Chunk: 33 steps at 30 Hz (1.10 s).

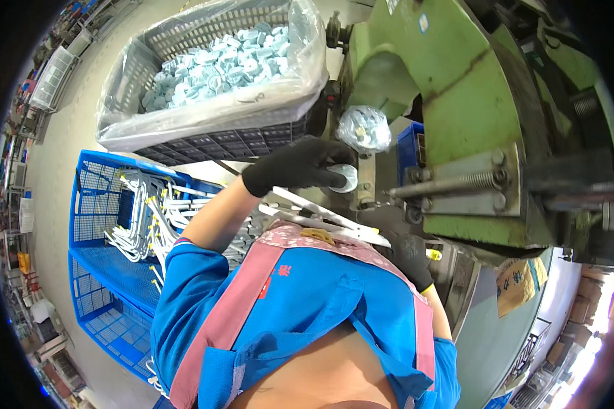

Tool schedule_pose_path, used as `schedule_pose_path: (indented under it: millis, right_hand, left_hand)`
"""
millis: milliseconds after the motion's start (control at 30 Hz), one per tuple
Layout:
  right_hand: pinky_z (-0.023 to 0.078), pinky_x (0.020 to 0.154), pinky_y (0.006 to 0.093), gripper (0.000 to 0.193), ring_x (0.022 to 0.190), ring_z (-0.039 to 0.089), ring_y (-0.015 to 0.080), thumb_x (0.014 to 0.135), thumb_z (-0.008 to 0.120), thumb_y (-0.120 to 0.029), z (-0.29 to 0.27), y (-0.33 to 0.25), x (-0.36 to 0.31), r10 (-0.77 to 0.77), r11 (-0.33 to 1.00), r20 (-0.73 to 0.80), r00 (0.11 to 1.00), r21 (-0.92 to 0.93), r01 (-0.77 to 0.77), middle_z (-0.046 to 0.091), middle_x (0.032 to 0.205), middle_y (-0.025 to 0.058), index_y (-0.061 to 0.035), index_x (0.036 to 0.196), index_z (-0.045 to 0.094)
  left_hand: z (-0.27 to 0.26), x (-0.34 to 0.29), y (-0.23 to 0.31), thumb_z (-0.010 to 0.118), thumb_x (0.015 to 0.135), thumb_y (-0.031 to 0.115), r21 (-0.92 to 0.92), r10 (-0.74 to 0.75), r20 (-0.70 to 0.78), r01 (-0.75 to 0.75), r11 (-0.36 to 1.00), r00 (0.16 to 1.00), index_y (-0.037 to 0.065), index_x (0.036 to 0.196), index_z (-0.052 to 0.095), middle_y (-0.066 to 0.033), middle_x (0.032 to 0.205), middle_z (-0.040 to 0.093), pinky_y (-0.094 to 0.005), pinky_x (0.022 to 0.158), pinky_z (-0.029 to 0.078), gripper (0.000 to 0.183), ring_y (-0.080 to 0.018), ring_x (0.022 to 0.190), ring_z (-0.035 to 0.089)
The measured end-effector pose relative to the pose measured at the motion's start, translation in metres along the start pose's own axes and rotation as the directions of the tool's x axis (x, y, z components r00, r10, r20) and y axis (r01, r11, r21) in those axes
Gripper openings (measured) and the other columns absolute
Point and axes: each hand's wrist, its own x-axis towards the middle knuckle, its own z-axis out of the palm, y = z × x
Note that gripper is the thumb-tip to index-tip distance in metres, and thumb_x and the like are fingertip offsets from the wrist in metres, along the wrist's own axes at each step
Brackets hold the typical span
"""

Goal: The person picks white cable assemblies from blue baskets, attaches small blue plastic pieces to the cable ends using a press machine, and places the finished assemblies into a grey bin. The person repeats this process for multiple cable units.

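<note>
My left hand (293, 165), in a black glove, is closed with a pale, round plastic piece (346, 178) between thumb and fingers. White metal tubes (320, 223) with yellow tips lie across the front of my apron, below that hand. At their right end is my right hand (409, 258), also gloved in black, its fingers closed about the tubing and partly hidden. Just beyond the left hand is a clear plastic bag (364, 129) holding small parts, beside the green machine (450, 75).
A plastic-lined crate (211, 112) full of pale blue pieces stands at the far left. Blue baskets (116, 273) with bent white tubes (153, 218) are on my left. The machine's spring-loaded rod (457, 184) juts in at right, near a blue bin (409, 146).
</note>
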Motion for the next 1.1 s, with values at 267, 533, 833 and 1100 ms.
schedule_pose_path:
  millis: [267,533,833,1100]
  right_hand:
    - [0.047,0.057,0.0398,0.038,0.067,0.063,0.0295,0.071,0.069,-0.035,-0.016,0.050,-0.006,-0.407,0.847,-0.246,0.880,-0.461,0.263,0.066,0.081,0.0124,-0.0098,0.098,0.066]
    - [0.044,0.048,0.0378,0.037,0.053,0.055,0.0253,0.071,0.067,-0.032,-0.037,0.088,-0.007,-0.618,0.697,-0.229,0.752,-0.603,0.389,0.055,0.063,0.0065,-0.0139,0.103,0.065]
    - [0.045,0.049,0.0393,0.040,0.065,0.060,0.0278,0.073,0.068,-0.038,-0.055,0.085,0.007,-0.645,0.630,-0.123,0.754,-0.644,0.434,0.060,0.078,0.0096,-0.0146,0.105,0.063]
    - [0.046,0.070,0.0424,0.045,0.085,0.058,0.0348,0.077,0.067,-0.026,-0.047,0.098,0.032,-0.728,0.568,-0.109,0.677,-0.650,0.506,0.059,0.096,0.0180,-0.0085,0.117,0.057]
  left_hand:
    - [0.120,0.027,0.000,0.071,0.077,0.030,0.286,0.065,-0.351,0.041,0.957,0.934,0.006,0.105,0.063,-0.0190,0.091,0.064,-0.0413,0.070,0.048,0.038,-0.0363,0.081,0.062]
    - [0.157,0.035,-0.011,0.069,0.080,0.027,0.388,0.263,-0.530,-0.045,0.921,0.806,0.008,0.096,0.068,-0.0147,0.077,0.065,-0.0394,0.064,0.048,0.025,-0.0318,0.072,0.063]
    - [0.167,0.033,-0.032,0.072,0.075,0.029,0.635,0.431,-0.550,0.023,0.772,0.715,0.005,0.099,0.064,-0.0148,0.086,0.066,-0.0398,0.069,0.049,0.035,-0.0297,0.078,0.063]
    - [0.147,0.008,-0.007,0.067,0.081,0.032,0.450,0.192,-0.615,0.141,0.882,0.765,0.007,0.107,0.066,-0.0153,0.096,0.067,-0.0394,0.072,0.050,0.036,-0.0309,0.082,0.064]
